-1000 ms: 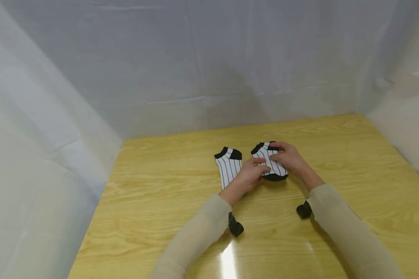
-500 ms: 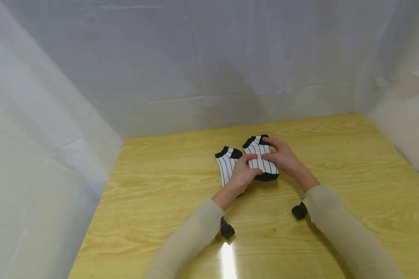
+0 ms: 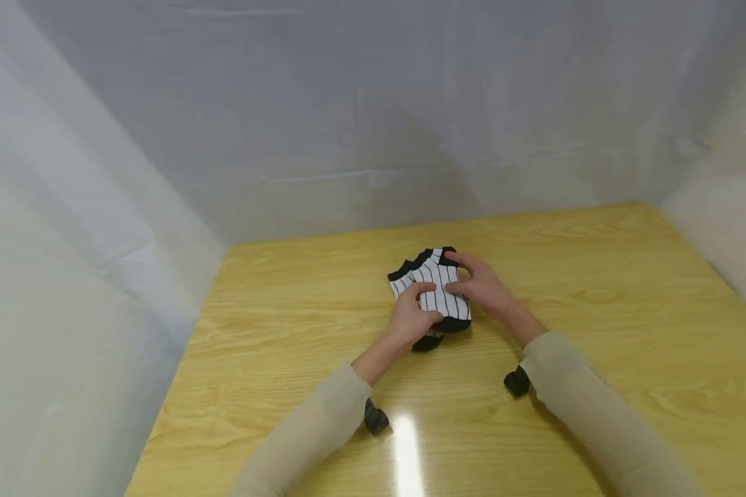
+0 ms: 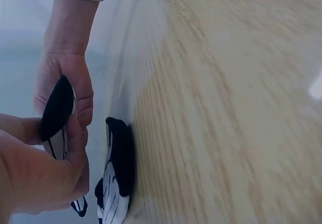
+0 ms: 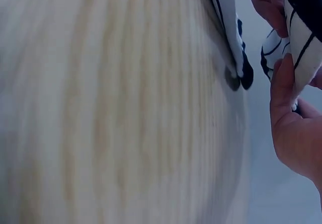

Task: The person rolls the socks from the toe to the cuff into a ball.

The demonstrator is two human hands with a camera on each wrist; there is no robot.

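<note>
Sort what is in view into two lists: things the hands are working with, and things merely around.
In hand:
- upper striped sock, held above the table by both hands
- lower striped sock, flat on the table beneath it
- left hand, gripping the upper sock
- right hand, gripping the upper sock

Merely around:
- wooden table
- white sheeting behind and beside it

lower sock (image 3: 400,284): mostly covered in the head view by the held sock (image 3: 440,290); only its cuff at 10 o'clock and black toe at 6 o'clock show.
left hand (image 4: 35,178): cut off by the left and bottom edges in the left wrist view; fingertips hidden behind the fabric.
right hand (image 5: 297,128): cut off at 3 o'clock in the right wrist view.
table (image 5: 110,108): heavily blurred in the right wrist view, grain smeared.
held sock stripes: too blurred in both wrist views to count.
</note>
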